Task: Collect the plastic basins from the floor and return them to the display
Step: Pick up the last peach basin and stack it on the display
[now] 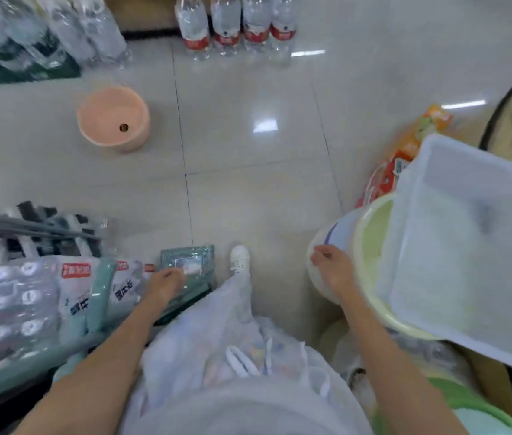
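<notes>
A round pink plastic basin (113, 119) stands upright on the tiled floor at the upper left, a dark sticker inside it. My right hand (331, 266) grips the rim of a pale green round basin (370, 243), held tilted at the right. A translucent white rectangular basin (474, 246) rests in or on the green one. My left hand (165, 282) hangs over wrapped packages at the lower left, fingers loosely curled, holding nothing that I can make out.
Large water bottles (235, 25) with red labels line the far edge of the floor. Shrink-wrapped bottle packs (22, 36) lie at the upper left and on a low green shelf (97, 296) at the left. Orange snack packets (405, 155) and a round stand (499, 111) sit at the right.
</notes>
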